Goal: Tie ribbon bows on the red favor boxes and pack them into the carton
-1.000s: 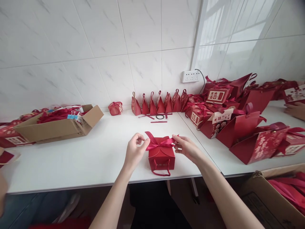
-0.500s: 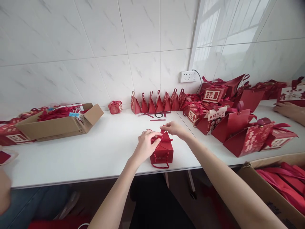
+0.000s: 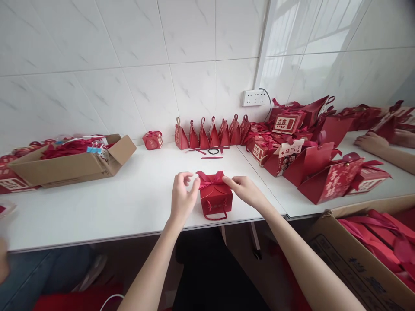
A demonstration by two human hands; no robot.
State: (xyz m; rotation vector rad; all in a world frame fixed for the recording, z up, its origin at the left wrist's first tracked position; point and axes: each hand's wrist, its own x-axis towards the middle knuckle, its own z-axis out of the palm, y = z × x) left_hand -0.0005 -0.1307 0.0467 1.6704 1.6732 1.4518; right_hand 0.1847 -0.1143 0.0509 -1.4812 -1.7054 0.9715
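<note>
white veined tiles form the wall [image 3: 132, 34] behind a white desk [image 3: 136, 207]. near the desk's front edge, between two bare hands, sits a small red gift box [image 3: 216, 203] with a cord handle [image 3: 216, 218] in front; the lettering on its front is too small to read. across its top lies a ribbon bow [image 3: 211, 179], its outer ends partly hidden by fingertips. the left hand [image 3: 182, 196] has a half-open grip, thumb and forefinger apart at the bow's left end; whether it has hold of the ribbon, i cannot tell. the right hand [image 3: 247, 190] has a nearly closed grip, thumb and fingers pinching the bow's right end. at lower right, a carton [image 3: 332, 248] of red ribbon is cut off by the picture's edge. another person's hand [image 3: 372, 141] shows at far right; a blurred forearm [image 3: 3, 261] is cropped at far left.
</note>
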